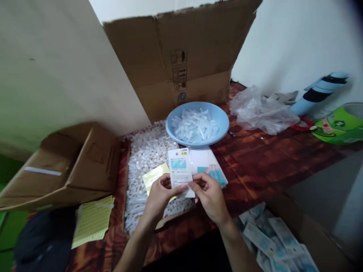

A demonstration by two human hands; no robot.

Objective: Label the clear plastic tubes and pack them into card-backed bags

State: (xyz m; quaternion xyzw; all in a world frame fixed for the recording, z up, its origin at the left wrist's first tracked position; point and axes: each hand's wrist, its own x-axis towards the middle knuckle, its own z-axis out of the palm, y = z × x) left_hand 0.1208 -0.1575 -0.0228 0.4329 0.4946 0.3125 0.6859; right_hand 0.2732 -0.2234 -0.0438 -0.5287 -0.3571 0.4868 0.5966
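Observation:
A white printed packet with small turquoise pictures is held upright between both hands. My left hand pinches its lower left side, thumb across the front. At the lower right corner, my right hand grips it with thumb and fingers closed. Just behind the packet lies a stack of similar cards with a turquoise design. A yellow sheet is partly hidden behind my left hand, on top of a shallow carton of small white pieces. What the packet contains cannot be made out.
A blue basin of clear plastic pieces stands behind the cards. An open cardboard box and yellow label sheets are at left. Finished-looking packets fill a box at lower right. A plastic bag and blue umbrella lie at right.

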